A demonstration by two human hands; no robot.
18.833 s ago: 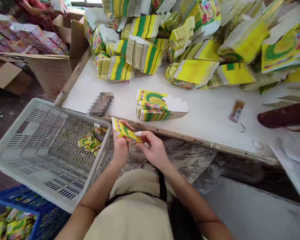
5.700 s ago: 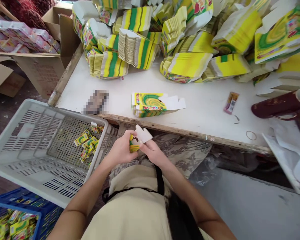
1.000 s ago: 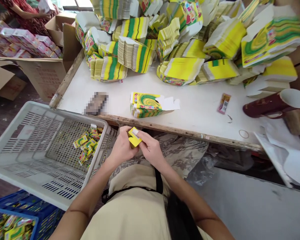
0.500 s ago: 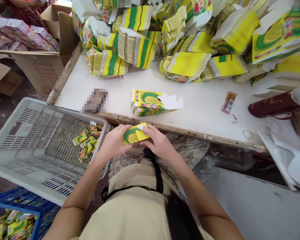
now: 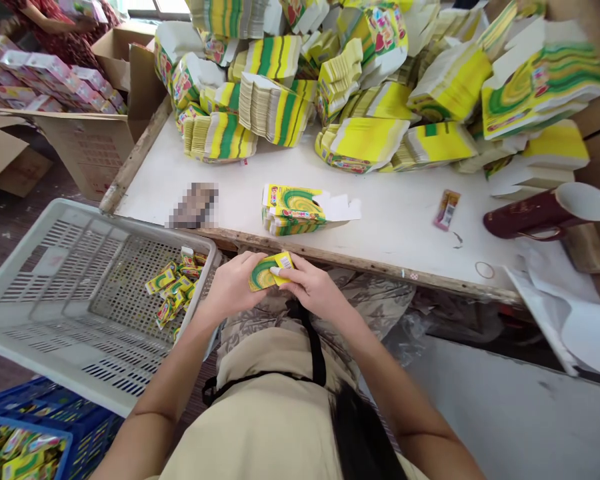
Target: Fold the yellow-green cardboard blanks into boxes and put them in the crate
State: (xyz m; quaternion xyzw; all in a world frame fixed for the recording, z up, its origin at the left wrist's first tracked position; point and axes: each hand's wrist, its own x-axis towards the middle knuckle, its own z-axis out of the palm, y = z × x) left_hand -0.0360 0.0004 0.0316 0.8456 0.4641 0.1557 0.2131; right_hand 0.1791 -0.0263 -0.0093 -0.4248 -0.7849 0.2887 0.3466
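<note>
Between my two hands, just below the table edge, is a small yellow and green carton (image 5: pixel 261 276). My left hand (image 5: pixel 234 285) is wrapped round its left end. With its thumb across the front and fingers behind, my right hand (image 5: pixel 310 283) grips the right end, where a barcode shows. A short stack of flat, unfolded cartons (image 5: pixel 297 210) lies on the white table (image 5: pixel 395 220) beyond my hands, its white flaps to the right. In the grey plastic crate (image 5: pixel 55 333) at my left lie several small yellow-green cartons (image 5: pixel 173 287).
Piles of flat cartons (image 5: pixel 275 110) line the table's back. A dark red mug (image 5: pixel 525 213) lies on its side at right, near a small wrapped packet (image 5: pixel 447 209). A blue crate (image 5: pixel 87 440) stands lower left. Beyond an open cardboard box (image 5: pixel 90 147) is another person's arm (image 5: pixel 47 23).
My right thumb has moved left across the carton's front, and its end now looks flat, with the barcode showing. The view has shifted slightly; the other person's arm now shows at upper left.
</note>
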